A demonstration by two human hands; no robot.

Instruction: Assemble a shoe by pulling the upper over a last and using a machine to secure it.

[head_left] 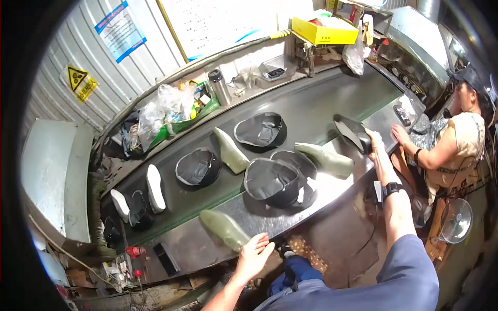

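Holding a black shoe upper (346, 128) above the metal bench (191, 238) seems our step: right hand (376, 143) pinching its end; left hand's (254, 257) fingers, loosely curled beside a green shoe last (223, 228), would need closing to grip.

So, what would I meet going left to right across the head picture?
Grey metal box, leftmost white foot-shaped piece, black phone, left hand, rightmost green foot-shaped form, right hand, co-worker's dark cap.
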